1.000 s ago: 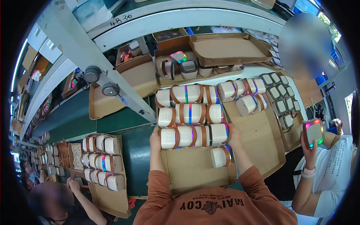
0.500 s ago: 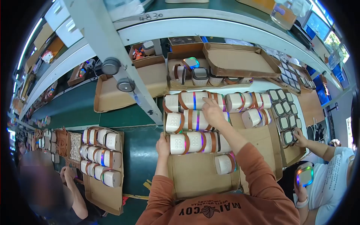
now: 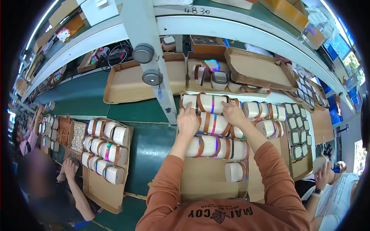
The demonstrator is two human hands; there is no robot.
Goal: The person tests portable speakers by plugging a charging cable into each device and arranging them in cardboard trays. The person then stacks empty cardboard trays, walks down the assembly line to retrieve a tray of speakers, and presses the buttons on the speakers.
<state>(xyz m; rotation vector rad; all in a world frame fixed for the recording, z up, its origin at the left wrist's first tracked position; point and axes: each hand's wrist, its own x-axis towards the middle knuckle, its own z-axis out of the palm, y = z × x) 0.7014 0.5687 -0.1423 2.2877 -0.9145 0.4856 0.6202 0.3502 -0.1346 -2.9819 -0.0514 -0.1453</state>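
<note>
Rows of white, rounded speakers with brown straps and glowing coloured rings fill the back of a cardboard tray [image 3: 202, 177] before me. My left hand [image 3: 188, 121] reaches over the left end of the rows, its stretched fingertips touching the leftmost back-row speaker [image 3: 189, 101]. Farther right along that row, my right hand [image 3: 233, 114] has its fingertips on a speaker [image 3: 213, 104], thumb and fingers apart. Neither hand lifts anything. The palms hide parts of the second row. A single speaker [image 3: 234, 172] lies nearer me at the tray's right side.
Another speaker tray [image 3: 102, 188] stands left, near a co-worker [image 3: 42, 184]. At right, a person in white [image 3: 333, 196] holds a pale object beside a tray of square dark-rimmed units [image 3: 296, 127]. A metal post [image 3: 154, 65] rises ahead, under a shelf beam [image 3: 231, 25].
My left hand has moved from the tray's left edge up onto the back row. My right hand has shifted right along it. The view has turned slightly; the person at right has raised a hand.
</note>
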